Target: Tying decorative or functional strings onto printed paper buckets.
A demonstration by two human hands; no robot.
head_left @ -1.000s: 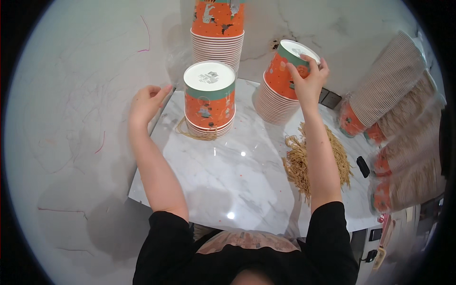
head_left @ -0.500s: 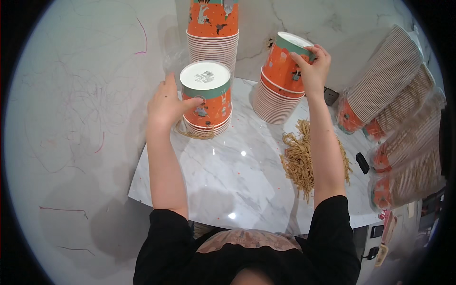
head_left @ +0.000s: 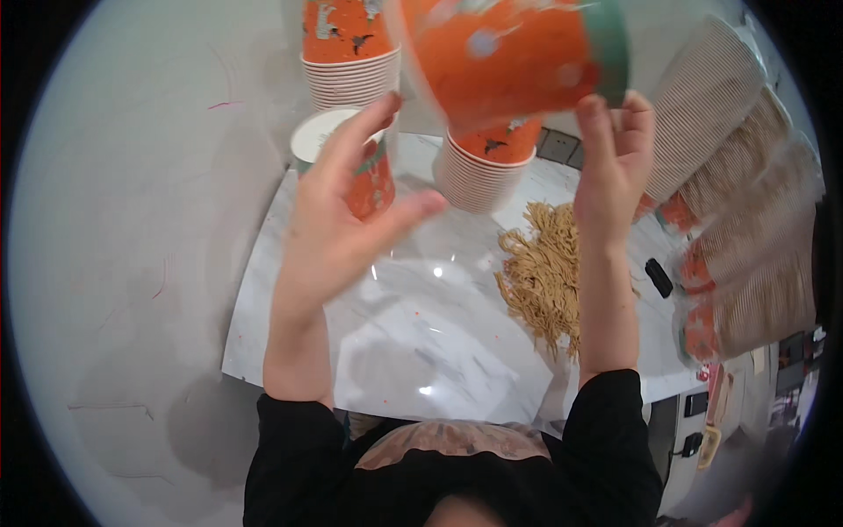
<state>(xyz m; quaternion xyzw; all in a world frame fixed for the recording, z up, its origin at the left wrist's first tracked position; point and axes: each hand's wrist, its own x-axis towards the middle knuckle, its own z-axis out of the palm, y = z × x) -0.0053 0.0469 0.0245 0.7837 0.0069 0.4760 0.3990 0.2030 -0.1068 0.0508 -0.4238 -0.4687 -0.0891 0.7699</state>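
Observation:
A large orange paper bucket (head_left: 518, 66) with a green band is tipped onto its side in the air, blurred by motion. My right hand (head_left: 615, 154) grips it by the green base end, thumb and fingers closed on it. My left hand (head_left: 329, 233) is raised with thumb and fingers spread, holding nothing. Behind that hand stands an upside-down bucket with a white base (head_left: 309, 139), partly hidden by my fingers. Below the lifted bucket is a stack of upside-down orange buckets (head_left: 486, 180).
A taller bucket stack (head_left: 351, 79) rises at the back left. On the marble-look table (head_left: 421, 351) lies a heap of tan strands (head_left: 540, 272), partly behind my right forearm. A small black object (head_left: 658, 277) sits to its right, near several plastic-wrapped bucket stacks (head_left: 702, 110).
My right hand has lifted the bucket off the middle stack and turned it sideways toward me. My left hand has come off the left bucket and moved right, fingers spread.

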